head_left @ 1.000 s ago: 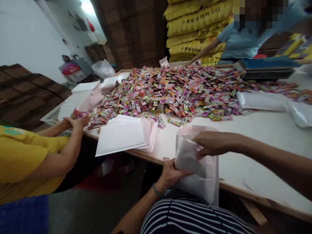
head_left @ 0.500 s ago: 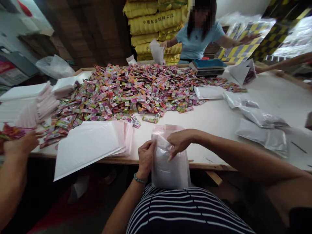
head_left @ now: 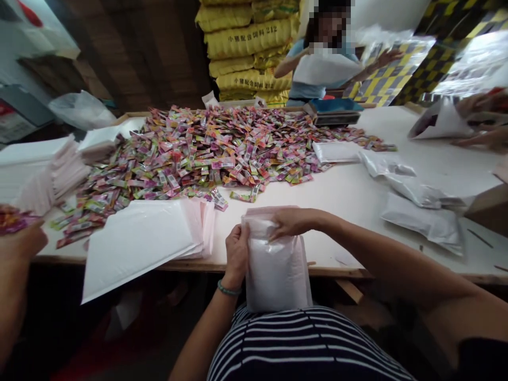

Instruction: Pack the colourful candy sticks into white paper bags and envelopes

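A white padded envelope point(head_left: 273, 275) with a pinkish top strip stands against my striped shirt at the table's front edge. My left hand point(head_left: 237, 251) is closed on its left edge, a green bead bracelet at the wrist. Across the upper part of the envelope lies my right hand point(head_left: 289, 222), its fingers bent onto the flap and partly hidden. To the left is a fanned stack of white envelopes point(head_left: 138, 238) that overhangs the table edge. Behind it spreads a big heap of small colourful packets point(head_left: 206, 148).
Filled silvery envelopes point(head_left: 423, 219) lie on the right of the table point(head_left: 337, 196). A blue-topped box point(head_left: 337, 111) stands at the back. A person point(head_left: 325, 69) across the table holds an envelope; other people's hands work at far left and far right.
My right hand has shifted slightly left and up, and its fingers have curled in over the envelope's top. The person opposite has raised an envelope. At far right, another envelope has moved rightward.
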`<state>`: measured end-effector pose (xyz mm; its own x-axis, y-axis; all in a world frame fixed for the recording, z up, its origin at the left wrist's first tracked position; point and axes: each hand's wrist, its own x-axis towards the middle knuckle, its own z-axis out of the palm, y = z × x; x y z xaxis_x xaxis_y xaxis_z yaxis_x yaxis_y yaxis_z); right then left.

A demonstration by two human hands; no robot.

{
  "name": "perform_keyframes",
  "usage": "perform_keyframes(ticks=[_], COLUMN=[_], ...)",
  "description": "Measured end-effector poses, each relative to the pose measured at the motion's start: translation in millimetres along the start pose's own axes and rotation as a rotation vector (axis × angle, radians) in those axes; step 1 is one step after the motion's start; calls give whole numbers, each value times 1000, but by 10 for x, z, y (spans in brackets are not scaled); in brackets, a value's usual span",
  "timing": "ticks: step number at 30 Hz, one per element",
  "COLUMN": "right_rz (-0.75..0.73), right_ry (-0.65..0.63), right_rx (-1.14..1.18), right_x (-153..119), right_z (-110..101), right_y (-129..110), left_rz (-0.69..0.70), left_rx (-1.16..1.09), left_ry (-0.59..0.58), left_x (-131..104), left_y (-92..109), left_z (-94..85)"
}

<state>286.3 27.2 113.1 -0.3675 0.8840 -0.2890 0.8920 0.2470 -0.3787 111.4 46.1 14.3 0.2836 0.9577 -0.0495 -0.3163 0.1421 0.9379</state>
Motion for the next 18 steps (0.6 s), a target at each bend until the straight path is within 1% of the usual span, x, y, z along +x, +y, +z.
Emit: perform_keyframes(ticks=[2, 3, 4, 5, 7, 8, 10, 12, 14, 15, 17, 18], right_rz=[70, 89, 91, 75, -3, -41, -82, -62, -25, -3, 52, 77], right_ry=[-60, -41, 42, 159, 393, 462, 500, 495, 531, 582, 756, 863], right_rx=[-86, -118, -135, -148, -184, -215, -284, -304, -205, -101, 214, 401], right_x=[-38, -49, -49, -37, 31, 84, 209, 326, 393, 394, 304, 202], right_z=[-28, -41, -47, -43, 2, 41, 135, 221, 264, 260, 198, 144], right_y=[-23, -52, -88, -130, -209, -239, -270, -259, -210, -171, -55, 25], left_rz=[-21, -22, -22, -22, -5, 17, 63, 76, 37, 14, -25, -38], left_rx=[-24, -35, -50, -70, -100, -102, -80, -52, -51, -58, -75, -82], left_ry=[-2, 0, 4, 4, -14, -30, -53, -56, -63, -68, -70, -58], left_x=[18, 25, 30, 33, 37, 39, 47, 59, 68, 69, 65, 60], left_y=[-11, -9, -2, 8, 29, 36, 40, 33, 27, 28, 45, 59], left_z=[12, 22, 33, 45, 64, 69, 63, 41, 16, 9, 7, 13])
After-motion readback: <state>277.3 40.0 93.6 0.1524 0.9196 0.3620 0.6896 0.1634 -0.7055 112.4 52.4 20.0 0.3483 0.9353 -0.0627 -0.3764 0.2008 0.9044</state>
